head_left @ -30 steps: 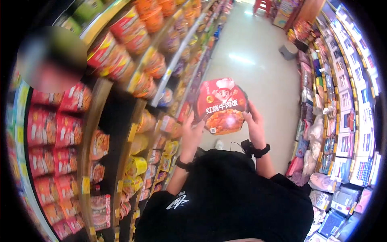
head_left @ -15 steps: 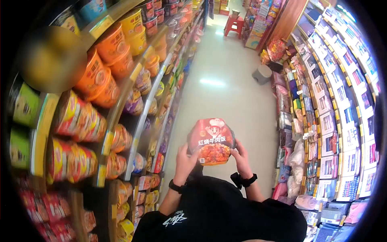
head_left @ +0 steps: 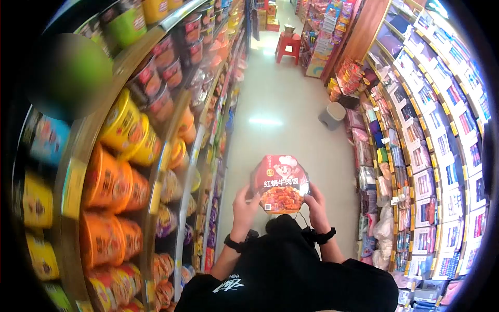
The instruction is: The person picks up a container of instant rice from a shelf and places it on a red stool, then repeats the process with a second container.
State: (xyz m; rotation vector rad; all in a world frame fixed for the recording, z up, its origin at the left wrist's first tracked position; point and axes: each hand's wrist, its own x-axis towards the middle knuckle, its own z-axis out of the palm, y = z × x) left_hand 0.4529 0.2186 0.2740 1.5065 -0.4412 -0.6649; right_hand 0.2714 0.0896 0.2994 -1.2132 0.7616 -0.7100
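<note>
A packaged rice meal [head_left: 280, 184] is held out in front of my body, its red lid facing up with a chef cartoon, white lettering and a picture of meat chunks. My left hand [head_left: 245, 208] grips its left edge, thumb on the near side. On the opposite edge, my right hand [head_left: 315, 204] closes round the rim with the thumb on top. The fingers beneath the package are hidden. Both wrists wear black bands.
Shelves of instant noodle tubs, such as an orange tub [head_left: 102, 174], line the left. Packed textiles [head_left: 423, 187] fill the right shelves. Ahead on the aisle floor [head_left: 270, 99] stand a grey stool [head_left: 332, 115] and a red stool [head_left: 288, 48].
The view has shifted forward along the aisle, so different tubs stand at the left and the stools look nearer. The package remains in both hands, slightly further right in view.
</note>
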